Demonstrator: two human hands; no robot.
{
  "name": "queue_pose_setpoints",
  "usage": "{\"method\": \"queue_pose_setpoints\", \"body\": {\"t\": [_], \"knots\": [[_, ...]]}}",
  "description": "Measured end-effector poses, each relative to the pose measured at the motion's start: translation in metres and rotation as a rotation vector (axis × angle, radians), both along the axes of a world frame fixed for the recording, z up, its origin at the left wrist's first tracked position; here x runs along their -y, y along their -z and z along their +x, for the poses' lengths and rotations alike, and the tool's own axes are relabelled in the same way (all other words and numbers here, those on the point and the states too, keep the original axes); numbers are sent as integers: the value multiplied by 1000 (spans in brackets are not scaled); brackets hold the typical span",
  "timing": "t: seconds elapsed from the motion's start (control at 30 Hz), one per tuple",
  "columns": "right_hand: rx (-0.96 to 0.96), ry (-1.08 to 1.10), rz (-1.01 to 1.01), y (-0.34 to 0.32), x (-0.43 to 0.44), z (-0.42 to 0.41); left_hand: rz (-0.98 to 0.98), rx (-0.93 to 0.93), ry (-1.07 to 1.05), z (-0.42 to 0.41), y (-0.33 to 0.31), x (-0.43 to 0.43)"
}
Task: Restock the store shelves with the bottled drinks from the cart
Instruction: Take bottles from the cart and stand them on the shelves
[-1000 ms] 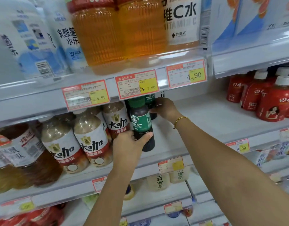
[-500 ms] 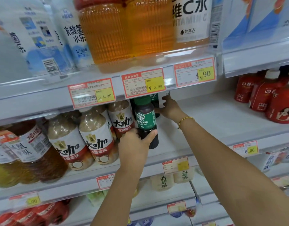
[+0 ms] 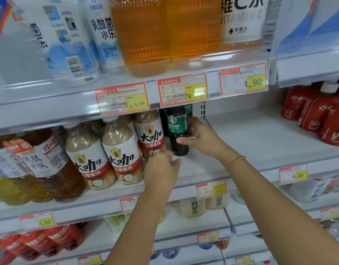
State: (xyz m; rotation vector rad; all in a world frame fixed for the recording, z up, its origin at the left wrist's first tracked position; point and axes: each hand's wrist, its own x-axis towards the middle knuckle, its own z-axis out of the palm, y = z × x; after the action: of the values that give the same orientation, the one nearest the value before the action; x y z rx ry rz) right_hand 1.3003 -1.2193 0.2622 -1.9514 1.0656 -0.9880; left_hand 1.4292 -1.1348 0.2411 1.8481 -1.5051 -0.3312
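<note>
americano bottle [image 3: 176,127] stands gripped in right hand [image 3: 203,137] beside 大咖 bottles [image 3: 150,135].

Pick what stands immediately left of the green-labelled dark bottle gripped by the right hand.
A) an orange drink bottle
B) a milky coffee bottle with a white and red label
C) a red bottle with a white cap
B: the milky coffee bottle stands just left of the green-labelled bottle on the same shelf.

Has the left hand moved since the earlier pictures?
Yes. The left hand has let go of the green-label bottle and drawn back, down toward the front edge of the shelf.
</note>
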Motion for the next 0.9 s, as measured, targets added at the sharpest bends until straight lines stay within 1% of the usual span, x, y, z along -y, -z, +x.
{"method": "queue_pose_setpoints", "body": {"t": [0.07, 0.13, 0.27, 0.3, 0.4, 0.47, 0.67, 0.8, 0.83, 0.9], "knots": [[-21, 21, -6, -1, 9, 4, 68, 153, 44, 4, -4, -11], [-90, 73, -63, 0, 15, 10, 93, 267, 124, 8, -6, -21], [-45, 216, -59, 8, 22, 21, 52, 328, 217, 17, -4, -32], [-28, 223, -46, 8, 23, 22, 31, 333, 229, 20, -1, -33], [84, 151, 51, 7, 28, 21, -59, 280, 275, 27, 7, -38], [111, 125, 82, 5, 31, 20, -114, 238, 296, 30, 12, -41], [115, 157, 96, 7, 34, 27, -186, 206, 300, 35, 20, -40], [60, 182, 87, 6, 36, 29, -175, 193, 291, 35, 19, -39], [48, 183, 92, 6, 35, 30, -190, 161, 297, 34, 18, -40], [27, 204, 101, 4, 29, 28, -295, 64, 308, 33, 16, -48]]}}
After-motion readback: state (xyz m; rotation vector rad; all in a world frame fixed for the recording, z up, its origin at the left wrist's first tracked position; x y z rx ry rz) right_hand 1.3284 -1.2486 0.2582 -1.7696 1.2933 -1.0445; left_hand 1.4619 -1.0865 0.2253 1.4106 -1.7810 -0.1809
